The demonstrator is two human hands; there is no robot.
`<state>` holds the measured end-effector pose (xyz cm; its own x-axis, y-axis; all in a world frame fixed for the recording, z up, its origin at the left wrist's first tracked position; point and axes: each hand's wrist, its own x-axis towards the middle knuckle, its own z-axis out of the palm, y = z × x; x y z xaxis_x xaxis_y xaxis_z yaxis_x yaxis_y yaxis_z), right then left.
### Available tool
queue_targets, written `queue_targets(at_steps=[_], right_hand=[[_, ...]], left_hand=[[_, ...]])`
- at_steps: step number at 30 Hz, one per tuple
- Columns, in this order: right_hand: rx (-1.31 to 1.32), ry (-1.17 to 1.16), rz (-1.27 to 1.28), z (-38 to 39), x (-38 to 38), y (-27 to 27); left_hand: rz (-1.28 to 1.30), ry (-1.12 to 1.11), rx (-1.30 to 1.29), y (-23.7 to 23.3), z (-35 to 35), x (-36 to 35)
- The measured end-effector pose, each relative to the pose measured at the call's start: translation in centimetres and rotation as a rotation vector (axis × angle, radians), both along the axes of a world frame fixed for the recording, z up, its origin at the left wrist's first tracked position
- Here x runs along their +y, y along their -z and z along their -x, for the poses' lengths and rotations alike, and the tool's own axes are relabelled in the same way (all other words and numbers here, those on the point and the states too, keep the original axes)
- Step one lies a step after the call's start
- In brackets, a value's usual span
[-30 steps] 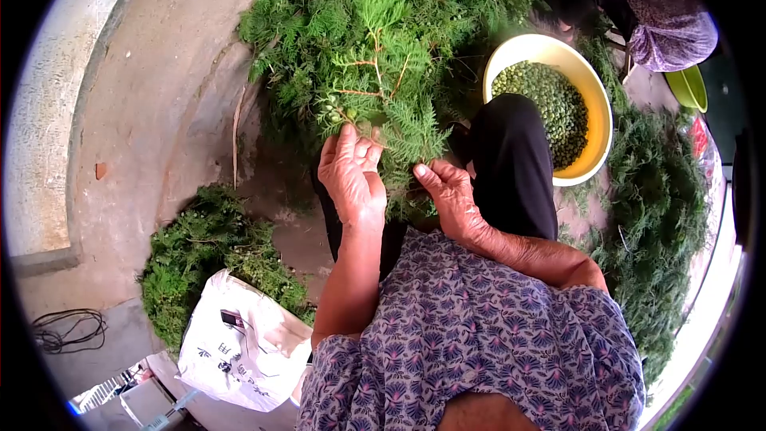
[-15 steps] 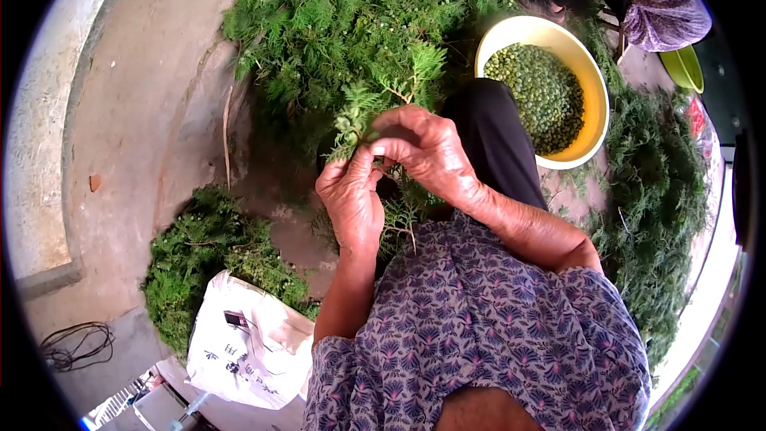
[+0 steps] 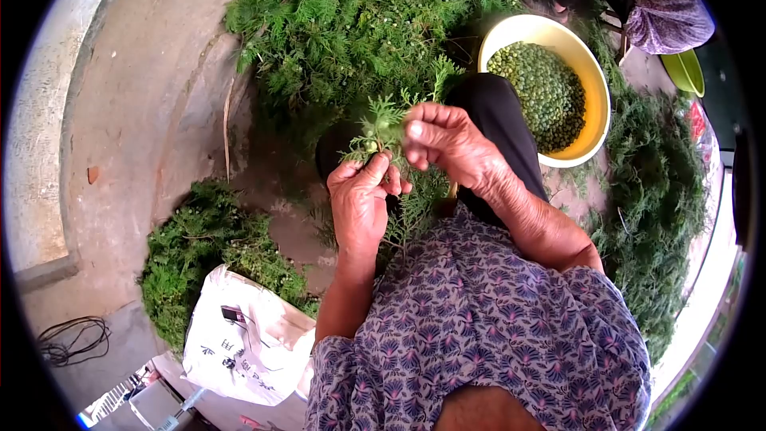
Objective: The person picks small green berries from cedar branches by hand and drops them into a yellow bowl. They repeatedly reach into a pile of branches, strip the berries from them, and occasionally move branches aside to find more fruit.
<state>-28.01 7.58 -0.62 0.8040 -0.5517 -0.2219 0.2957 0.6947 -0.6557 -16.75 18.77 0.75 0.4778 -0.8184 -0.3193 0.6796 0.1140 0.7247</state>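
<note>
My left hand (image 3: 359,203) pinches a green leafy sprig (image 3: 379,129) between thumb and fingers, low in front of my knees. Just right of the sprig, my right hand (image 3: 455,144) is closed with thumb and fingertips together; whatever lies between them is too small and blurred to make out. Small round green berries (image 3: 536,84) lie in a yellow basin (image 3: 596,88) beyond my right knee. Foliage hangs below my hands, partly hidden by them.
A big heap of green branches (image 3: 359,24) lies ahead. Smaller piles sit at the left (image 3: 199,247) and right (image 3: 646,191). A white sack (image 3: 247,343), a coiled cable (image 3: 76,342), a green basin (image 3: 683,72) and another person's patterned clothing (image 3: 669,28) also show.
My right hand has moved right, away from my left fingertips. The sprig has tilted and shifted slightly to the right in my left hand.
</note>
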Motion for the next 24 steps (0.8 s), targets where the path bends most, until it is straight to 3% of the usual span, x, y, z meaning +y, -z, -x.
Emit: queue_targets(at_steps=[4, 8, 20, 22, 23, 24], right_hand=[[-0.055, -0.045, -0.061, 1.0, -1.8, 0.8], [0.016, -0.123, 0.067, 0.6, -1.1, -0.5], [0.153, -0.138, 0.133, 0.8, -0.2, -0.8], [0.295, 0.013, 0.407, 0.1, 0.1, 0.4], [0.329, 0.254, 0.834, -0.4, 0.1, 1.5], [0.434, 0.402, 0.920, -0.3, -1.1, 2.7]], left_hand=[[-0.001, 0.092, -0.126, -0.3, 0.2, 0.2], [-0.056, 0.168, -0.170, -0.5, 0.5, 0.3], [-0.149, 0.138, -0.225, -0.4, 0.7, 0.3], [-0.154, 0.128, -0.218, -0.3, 0.7, 0.4], [-0.143, 0.105, -0.227, -0.2, 0.9, 0.4], [-0.130, 0.081, -0.236, -0.2, 1.0, 0.4]])
